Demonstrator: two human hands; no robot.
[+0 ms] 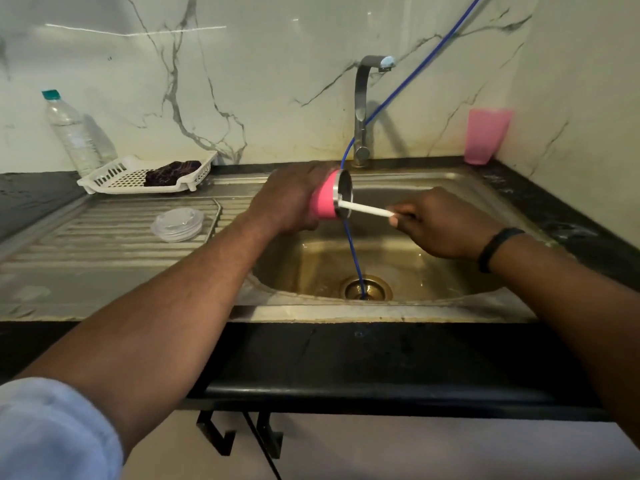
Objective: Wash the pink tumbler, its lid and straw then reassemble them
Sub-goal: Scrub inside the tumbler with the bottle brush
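— What are my hands doing?
— Your left hand [289, 199] is gripping the pink steel-rimmed tumbler [329, 199] on its side over the steel sink [398, 268]; your right hand [440, 225] is pinching the white straw [365, 210], its tip resting inside the mouth.
— And the lid?
— The clear round lid [177, 224] is lying on the ribbed drainboard [104, 237], left of the sink.

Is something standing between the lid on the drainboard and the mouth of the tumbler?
Yes. The straw, pinched by the right hand, pokes into the mouth of the pink tumbler held by the left hand. The lid lies apart.
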